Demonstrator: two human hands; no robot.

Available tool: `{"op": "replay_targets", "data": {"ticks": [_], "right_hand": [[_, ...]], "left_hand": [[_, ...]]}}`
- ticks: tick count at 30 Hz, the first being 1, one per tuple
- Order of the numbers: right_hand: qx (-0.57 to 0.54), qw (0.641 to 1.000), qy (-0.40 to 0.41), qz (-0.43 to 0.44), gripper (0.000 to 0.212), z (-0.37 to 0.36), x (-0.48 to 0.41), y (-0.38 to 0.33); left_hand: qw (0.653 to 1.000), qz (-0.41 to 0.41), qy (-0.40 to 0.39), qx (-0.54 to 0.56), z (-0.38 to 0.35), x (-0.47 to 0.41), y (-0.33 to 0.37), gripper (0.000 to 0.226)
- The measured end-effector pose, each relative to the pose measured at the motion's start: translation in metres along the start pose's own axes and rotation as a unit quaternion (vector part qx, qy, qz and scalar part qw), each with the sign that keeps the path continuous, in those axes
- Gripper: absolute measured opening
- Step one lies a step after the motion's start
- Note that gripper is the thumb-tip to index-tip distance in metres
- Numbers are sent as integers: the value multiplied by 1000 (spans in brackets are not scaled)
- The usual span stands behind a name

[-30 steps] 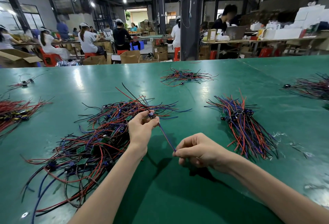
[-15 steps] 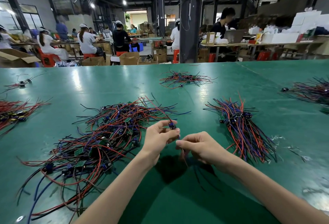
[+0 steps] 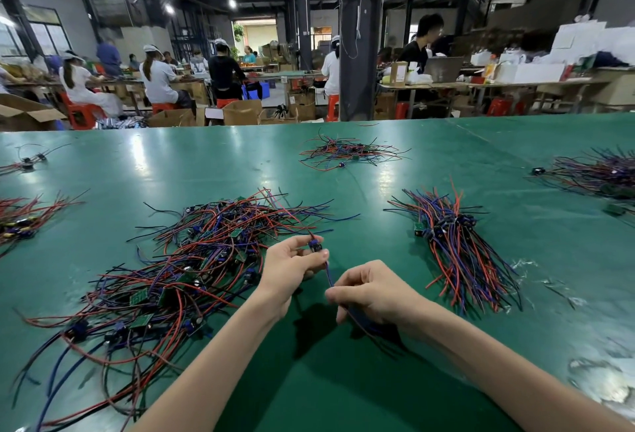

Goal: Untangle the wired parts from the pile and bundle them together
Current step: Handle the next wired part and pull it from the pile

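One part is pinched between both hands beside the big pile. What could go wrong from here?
1. A red wire seems to run from the part in the left hand back into the tangled pile; pulling may drag neighbours along or strain the joint.
2. The right hand has only a thin blue wire in its grip, which could slip.
3. The sorted bundle lies near on the right; loose tails might snag it.

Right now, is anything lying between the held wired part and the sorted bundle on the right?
Nothing visible. Left hand and right hand hold the wired part; only bare table lies between it and the bundle.
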State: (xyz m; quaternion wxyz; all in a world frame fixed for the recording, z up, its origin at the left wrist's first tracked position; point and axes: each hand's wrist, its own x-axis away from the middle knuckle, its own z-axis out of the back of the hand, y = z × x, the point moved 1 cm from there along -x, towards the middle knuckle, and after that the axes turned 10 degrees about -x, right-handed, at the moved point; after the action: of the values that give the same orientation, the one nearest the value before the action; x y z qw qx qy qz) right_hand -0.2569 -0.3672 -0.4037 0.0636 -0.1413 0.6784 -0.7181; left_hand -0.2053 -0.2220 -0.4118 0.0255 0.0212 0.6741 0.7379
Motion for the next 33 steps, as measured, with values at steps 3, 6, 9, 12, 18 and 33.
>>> {"op": "replay_targets", "data": {"ticks": [3,6,9,12,18,33], "right_hand": [[-40,999,14,-16,21,4,0,-1],[-37,997,67,1,19,10,-3,1],[-53,995,81,15,21,10,-4,0],[-53,989,127,43,21,17,-6,-6],[25,954,276,115,21,72,-10,-23],[412,796,439,-59,26,119,2,-19]], "left_hand": [[999,13,-30,22,-7,4,1,18],[998,19,-51,35,-13,8,2,19],[997,16,-64,39,-14,10,3,23],[994,25,-88,63,-15,10,4,34],[992,27,-105,62,-13,10,4,28],[872,-169,212,-408,23,7,24,19]]}}
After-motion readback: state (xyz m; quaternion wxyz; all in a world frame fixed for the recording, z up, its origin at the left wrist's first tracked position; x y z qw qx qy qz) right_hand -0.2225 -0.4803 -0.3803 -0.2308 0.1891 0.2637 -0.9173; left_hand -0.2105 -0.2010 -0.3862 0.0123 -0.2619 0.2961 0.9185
